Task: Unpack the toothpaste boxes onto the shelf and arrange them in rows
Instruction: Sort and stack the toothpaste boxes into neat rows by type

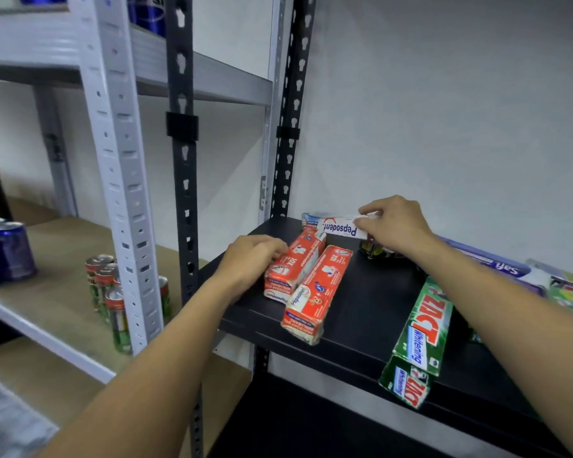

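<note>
So the right grip (391, 223) is pinched on the white Pepsodent box (334, 223), thumb and fingertips clamped on its right end. The box lies lengthwise along the back of the black shelf (371, 292), near the wall. My guess is that's the start of a back row, being squared up against the wall

The left grip (248, 259) has its fingers curled over the left edge of a red Pepsodent box (295, 264). It looks like it's steadying it or about to straighten it, since it lies slanted front to back. A second red box (318, 292) touches it on the right, skewed too, with its near end at the shelf's front lip

Further right, two green ZACT boxes (424, 322) seem to lie one on the other, the lower one poking past the front edge, so a bump could tip it off. A purple box (497, 264) sits behind the right forearm

They're all long thin card cartons, probably light and easy to slide. Nothing's really in rows yet
</note>
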### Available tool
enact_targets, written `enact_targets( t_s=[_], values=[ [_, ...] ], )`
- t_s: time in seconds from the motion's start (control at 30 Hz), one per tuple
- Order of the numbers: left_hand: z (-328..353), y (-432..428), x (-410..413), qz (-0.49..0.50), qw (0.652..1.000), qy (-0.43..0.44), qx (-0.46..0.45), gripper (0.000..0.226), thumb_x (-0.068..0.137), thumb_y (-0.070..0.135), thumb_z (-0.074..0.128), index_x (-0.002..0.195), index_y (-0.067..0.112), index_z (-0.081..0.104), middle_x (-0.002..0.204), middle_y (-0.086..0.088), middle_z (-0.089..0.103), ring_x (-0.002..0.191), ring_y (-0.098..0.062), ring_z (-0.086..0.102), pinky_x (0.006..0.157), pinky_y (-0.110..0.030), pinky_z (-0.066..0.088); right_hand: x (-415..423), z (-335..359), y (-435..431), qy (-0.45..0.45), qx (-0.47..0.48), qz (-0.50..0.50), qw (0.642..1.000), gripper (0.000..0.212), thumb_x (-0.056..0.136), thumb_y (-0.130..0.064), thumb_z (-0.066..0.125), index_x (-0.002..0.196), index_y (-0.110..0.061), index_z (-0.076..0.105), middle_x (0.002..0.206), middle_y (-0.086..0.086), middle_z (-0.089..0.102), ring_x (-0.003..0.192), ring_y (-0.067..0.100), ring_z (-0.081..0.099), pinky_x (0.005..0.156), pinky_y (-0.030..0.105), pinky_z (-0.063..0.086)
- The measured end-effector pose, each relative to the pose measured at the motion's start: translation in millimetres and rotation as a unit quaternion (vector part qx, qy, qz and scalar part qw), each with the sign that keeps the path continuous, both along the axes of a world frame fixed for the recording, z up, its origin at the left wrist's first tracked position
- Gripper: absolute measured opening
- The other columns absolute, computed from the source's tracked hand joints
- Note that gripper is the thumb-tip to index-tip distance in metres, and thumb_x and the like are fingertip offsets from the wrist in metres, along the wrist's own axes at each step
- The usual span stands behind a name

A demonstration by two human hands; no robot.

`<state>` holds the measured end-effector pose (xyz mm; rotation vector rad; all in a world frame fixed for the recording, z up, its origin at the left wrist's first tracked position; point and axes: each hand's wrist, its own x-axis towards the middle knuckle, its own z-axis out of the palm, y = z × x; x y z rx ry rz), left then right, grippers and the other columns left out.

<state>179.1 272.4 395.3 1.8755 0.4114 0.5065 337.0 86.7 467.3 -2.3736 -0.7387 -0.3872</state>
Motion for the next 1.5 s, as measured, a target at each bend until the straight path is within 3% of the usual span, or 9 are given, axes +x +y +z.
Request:
enact_targets(
  t_s=[0.23,0.4,0.57,0.73,0.9,1.03,1.2,1.37,1.5],
  values=[
    [-3,10,23,0.048,0.998,-0.020,-0.025,0.025,0.092,0.040,0.060,0.113,0.028,0.068,0.095,0.009,0.074,0.086,-0.009,0.071,0.086,-0.039,0.057,0,-6,26,0.134,0.043,0.039,0.989,0.029,0.084,-0.025,0.073,0.112,-0.016,0.070,0.104,0.004,0.069,0.076,0.015,0.071,0.061,0.029,0.061],
    [2,15,40,0.031,0.999,-0.036,-0.023,0.037,0.092,0.042,0.062,0.128,0.032,0.062,0.106,0.007,0.072,0.085,-0.008,0.071,0.073,-0.027,0.053,-3,-5,35,0.154,0.092,0.059,0.982,0.019,0.085,-0.028,0.070,0.100,-0.016,0.074,0.095,0.002,0.074,0.070,0.009,0.070,0.051,0.018,0.053],
    [5,18,54,0.003,1.000,-0.013,0.021,0.037,0.092,0.040,0.063,0.129,0.037,0.060,0.097,0.019,0.066,0.081,-0.006,0.071,0.067,-0.021,0.050,-8,-7,44,0.152,0.117,0.077,0.978,0.022,0.083,-0.040,0.073,0.090,-0.019,0.074,0.084,-0.003,0.073,0.063,0.011,0.071,0.053,0.020,0.055],
    [8,26,67,-0.015,1.000,-0.005,-0.006,0.045,0.090,0.024,0.062,0.135,0.031,0.056,0.114,0.013,0.066,0.089,-0.008,0.069,0.072,-0.025,0.050,-7,-11,43,0.237,0.044,0.144,0.960,0.033,0.088,-0.041,0.068,0.110,-0.016,0.072,0.094,0.000,0.076,0.081,0.013,0.073,0.080,0.032,0.060],
    [6,32,73,-0.022,1.000,0.000,-0.008,0.039,0.087,0.018,0.057,0.124,0.026,0.062,0.117,0.007,0.069,0.096,-0.014,0.069,0.091,-0.037,0.054,-9,-11,36,0.148,-0.071,0.140,0.976,0.059,0.083,-0.042,0.074,0.137,-0.024,0.056,0.124,0.002,0.066,0.097,0.016,0.069,0.087,0.037,0.057],
    [4,32,66,0.005,1.000,-0.015,-0.006,0.027,0.087,0.030,0.064,0.114,0.034,0.066,0.102,0.008,0.072,0.085,-0.011,0.072,0.076,-0.030,0.054,-11,-21,42,0.074,-0.110,0.097,0.986,0.060,0.083,-0.048,0.072,0.136,-0.024,0.055,0.124,0.003,0.066,0.097,0.017,0.068,0.079,0.031,0.056],
    [3,30,59,-0.023,1.000,-0.019,0.010,0.040,0.082,0.041,0.074,0.122,0.037,0.064,0.104,0.012,0.072,0.080,-0.009,0.073,0.071,-0.024,0.052,-5,-30,52,0.031,-0.108,0.077,0.991,0.042,0.086,-0.044,0.070,0.122,-0.024,0.064,0.120,-0.001,0.068,0.103,0.017,0.064,0.089,0.039,0.055],
    [6,30,60,-0.038,0.999,-0.002,-0.002,0.048,0.077,0.037,0.080,0.122,0.033,0.065,0.101,0.012,0.073,0.077,-0.007,0.073,0.067,-0.022,0.052,-2,-34,50,0.107,-0.054,0.128,0.984,0.036,0.090,-0.031,0.068,0.125,-0.023,0.064,0.130,0.000,0.064,0.109,0.015,0.063,0.090,0.032,0.053],
    [9,29,61,-0.035,0.999,0.009,-0.006,0.044,0.078,0.036,0.081,0.118,0.032,0.066,0.098,0.009,0.074,0.075,-0.008,0.073,0.065,-0.021,0.052,2,-38,47,0.128,-0.054,0.147,0.979,0.051,0.092,-0.029,0.065,0.141,-0.025,0.051,0.136,-0.001,0.060,0.108,0.013,0.064,0.069,0.016,0.048]
  ],
)
